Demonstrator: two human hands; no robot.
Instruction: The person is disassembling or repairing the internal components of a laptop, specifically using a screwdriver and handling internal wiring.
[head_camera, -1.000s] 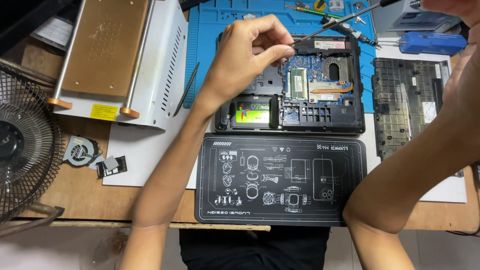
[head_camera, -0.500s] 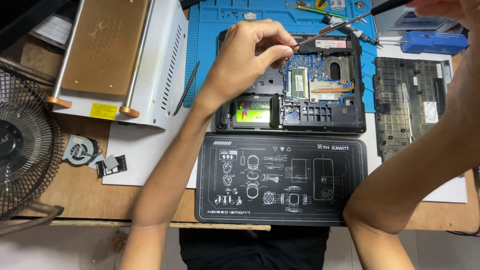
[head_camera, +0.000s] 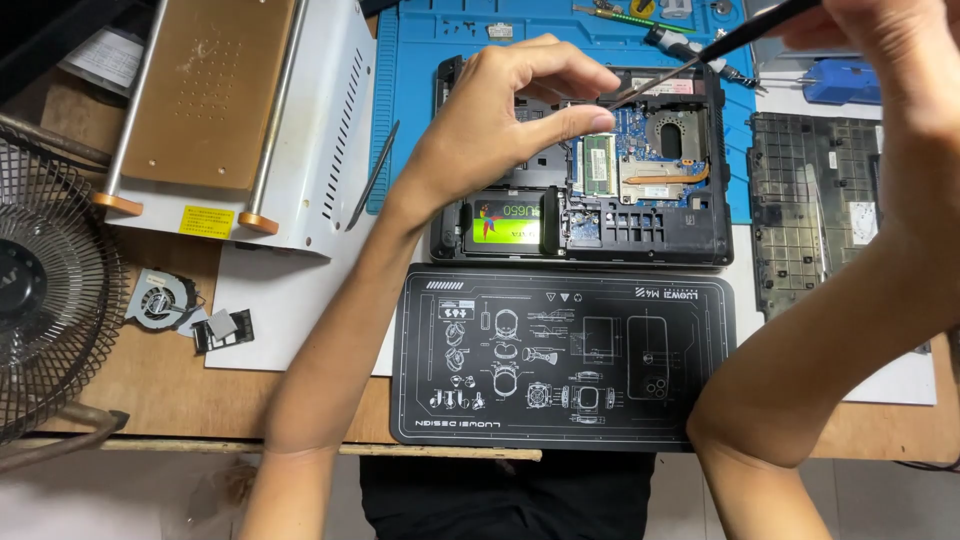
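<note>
Laptop (head_camera: 640, 215) lies opened, blue board bare; left hand (head_camera: 500, 125) pinches above it, right hand (head_camera: 870, 45) grips screwdriver (head_camera: 700, 55)

Evenly and brightly lit from overhead, with soft, diffuse light and no harsh glare. Faint, short shadows under the left hand (head_camera: 520, 120) across the opened laptop (head_camera: 580, 170) and under both forearms on the black mat (head_camera: 565, 360). Mild sheen on the white metal box (head_camera: 300, 130) and the blue mat (head_camera: 415, 90). Sharp focus across the bench; right hand (head_camera: 870, 50) at the top edge slightly soft and cropped. Slight wide-angle bending near the fan (head_camera: 45, 290) at the left edge. Dark below the desk.
</note>
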